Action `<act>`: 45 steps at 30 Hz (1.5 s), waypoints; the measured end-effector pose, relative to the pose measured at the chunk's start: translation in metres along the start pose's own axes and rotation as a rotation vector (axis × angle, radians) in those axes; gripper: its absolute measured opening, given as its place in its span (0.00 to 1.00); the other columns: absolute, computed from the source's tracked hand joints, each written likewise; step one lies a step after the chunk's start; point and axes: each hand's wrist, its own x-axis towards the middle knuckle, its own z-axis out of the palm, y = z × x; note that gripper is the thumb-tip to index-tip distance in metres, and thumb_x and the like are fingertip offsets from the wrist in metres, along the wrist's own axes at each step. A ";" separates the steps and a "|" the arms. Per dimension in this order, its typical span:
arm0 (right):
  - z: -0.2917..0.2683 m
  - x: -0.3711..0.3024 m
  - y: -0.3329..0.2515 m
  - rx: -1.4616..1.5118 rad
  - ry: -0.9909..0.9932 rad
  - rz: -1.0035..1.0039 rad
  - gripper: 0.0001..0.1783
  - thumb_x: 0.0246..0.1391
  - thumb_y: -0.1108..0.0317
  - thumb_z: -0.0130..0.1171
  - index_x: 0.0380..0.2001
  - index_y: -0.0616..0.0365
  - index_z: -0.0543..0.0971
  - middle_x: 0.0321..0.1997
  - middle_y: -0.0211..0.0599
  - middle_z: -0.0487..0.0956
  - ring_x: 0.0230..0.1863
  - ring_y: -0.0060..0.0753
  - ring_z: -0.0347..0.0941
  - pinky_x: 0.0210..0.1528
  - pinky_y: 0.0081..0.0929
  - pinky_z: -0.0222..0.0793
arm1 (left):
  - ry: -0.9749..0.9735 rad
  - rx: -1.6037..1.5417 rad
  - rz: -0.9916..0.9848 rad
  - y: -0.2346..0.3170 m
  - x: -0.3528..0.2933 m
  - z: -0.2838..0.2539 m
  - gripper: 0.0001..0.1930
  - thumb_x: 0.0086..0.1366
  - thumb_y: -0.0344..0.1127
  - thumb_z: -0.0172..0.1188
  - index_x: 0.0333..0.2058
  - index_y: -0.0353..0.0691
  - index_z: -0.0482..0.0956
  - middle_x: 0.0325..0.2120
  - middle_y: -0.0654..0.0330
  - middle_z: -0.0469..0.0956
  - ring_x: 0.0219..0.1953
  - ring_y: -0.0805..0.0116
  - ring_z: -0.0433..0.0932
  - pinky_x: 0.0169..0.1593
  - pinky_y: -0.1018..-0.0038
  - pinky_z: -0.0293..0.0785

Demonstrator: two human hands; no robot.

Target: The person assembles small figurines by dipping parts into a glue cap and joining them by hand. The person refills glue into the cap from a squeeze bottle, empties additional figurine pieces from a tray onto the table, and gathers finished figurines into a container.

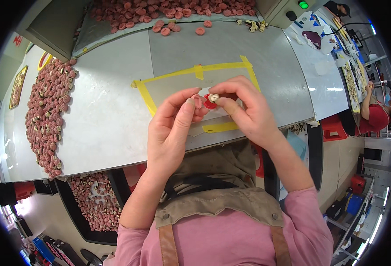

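Observation:
My left hand (169, 128) pinches a small pink cup-shaped piece (198, 102) with a bumpy surface between thumb and fingers. Close beside it, my right hand (246, 111) pinches a small cream-white piece (213, 97) between thumb and forefinger. Just behind the fingertips is a round red thing (209, 103), partly covered by both hands. Both hands are above a patch of the grey table framed by yellow tape (177, 73). Whether the pink and white pieces touch is too small to tell.
Many pink pieces (164, 9) are heaped at the table's back, a few dark-and-white ones (254, 25) beside them. Rows of pink-and-white pieces (49, 111) cover the left side. A black tray (95, 201) of similar pieces is low left. Another person (377, 116) works at right.

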 end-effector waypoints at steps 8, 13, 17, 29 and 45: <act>0.020 -0.006 -0.004 0.023 0.096 -0.149 0.10 0.55 0.75 0.55 0.42 0.60 0.74 0.41 0.35 0.73 0.43 0.30 0.70 0.44 0.25 0.67 | -0.010 -0.012 -0.039 0.000 0.001 0.005 0.14 0.70 0.33 0.48 0.50 0.32 0.72 0.40 0.61 0.76 0.41 0.76 0.75 0.45 0.80 0.71; 0.031 -0.009 0.002 0.054 0.190 -0.172 0.09 0.55 0.73 0.57 0.40 0.60 0.74 0.41 0.36 0.73 0.43 0.32 0.70 0.43 0.27 0.69 | 0.069 0.206 0.158 -0.006 -0.004 0.011 0.14 0.69 0.33 0.50 0.49 0.31 0.72 0.39 0.61 0.75 0.39 0.77 0.74 0.43 0.80 0.73; 0.027 -0.008 -0.003 -0.134 0.211 -0.312 0.11 0.54 0.69 0.60 0.41 0.59 0.75 0.42 0.36 0.73 0.44 0.33 0.70 0.43 0.27 0.69 | 0.006 0.124 -0.003 0.004 -0.002 0.004 0.15 0.69 0.32 0.51 0.51 0.32 0.71 0.37 0.62 0.75 0.39 0.78 0.74 0.43 0.80 0.73; 0.024 -0.013 0.013 -0.133 0.091 -0.344 0.19 0.44 0.77 0.63 0.41 0.58 0.71 0.44 0.40 0.72 0.47 0.40 0.69 0.46 0.30 0.69 | -0.023 0.273 0.282 -0.014 -0.010 0.011 0.28 0.58 0.23 0.61 0.56 0.34 0.62 0.40 0.56 0.74 0.41 0.72 0.75 0.44 0.77 0.75; 0.018 -0.016 -0.001 -0.204 0.212 -0.284 0.19 0.51 0.69 0.63 0.46 0.59 0.73 0.48 0.42 0.73 0.50 0.42 0.69 0.51 0.32 0.66 | 0.089 -0.368 -0.151 0.016 -0.006 -0.010 0.20 0.72 0.41 0.43 0.56 0.33 0.64 0.40 0.61 0.72 0.38 0.77 0.72 0.47 0.76 0.72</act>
